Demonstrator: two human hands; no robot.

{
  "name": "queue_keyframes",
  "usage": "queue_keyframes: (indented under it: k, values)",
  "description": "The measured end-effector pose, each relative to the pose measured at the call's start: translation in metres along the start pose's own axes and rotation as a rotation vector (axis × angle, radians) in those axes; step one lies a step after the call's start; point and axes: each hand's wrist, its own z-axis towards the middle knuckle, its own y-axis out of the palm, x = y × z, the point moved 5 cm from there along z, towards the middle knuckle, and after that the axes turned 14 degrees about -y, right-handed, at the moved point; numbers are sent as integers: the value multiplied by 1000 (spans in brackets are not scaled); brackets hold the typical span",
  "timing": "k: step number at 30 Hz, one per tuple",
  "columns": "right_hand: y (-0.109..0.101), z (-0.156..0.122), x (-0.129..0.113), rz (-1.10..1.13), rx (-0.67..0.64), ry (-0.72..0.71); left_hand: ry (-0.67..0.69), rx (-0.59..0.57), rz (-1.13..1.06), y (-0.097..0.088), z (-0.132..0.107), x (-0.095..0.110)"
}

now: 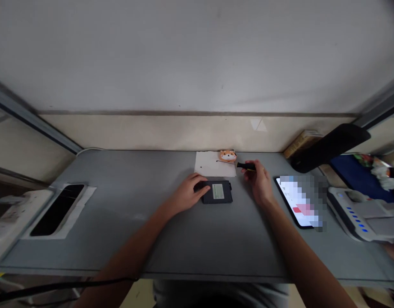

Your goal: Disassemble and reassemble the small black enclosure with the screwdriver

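Near the middle of the table, a flat black case is lying just in front of the white paper, its long axis seemingly running left to right, a small tab sticking out on its right edge. Left hand is gripping its left end, thumb resting on top, fingers curling round the far corner. Right hand is pinching the screwdriver by its handle. Screwdriver is pointing left, long axis running sideways, near level, shaft showing over the paper; tip contact, cannot tell. Step is looking like steadying the case while handling the screwdriver; next move is probably calling for a firm left hold and careful tip control. Orange toy is sitting at the paper's far right corner; lit phone is lying farther right, dark phone well left.
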Motion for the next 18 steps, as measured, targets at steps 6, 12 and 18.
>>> queue_keyframes:
  k: [6,12,18]
  values:
    - [-3,1,-6,25,95,21,-26,-224,110,-7,-10,10]
    - [-7,2,-10,93,110,-27,-4,-223,41,-9,-12,15]
    - [-13,3,-19,200,156,-120,-129,-196,-64,-11,-5,12]
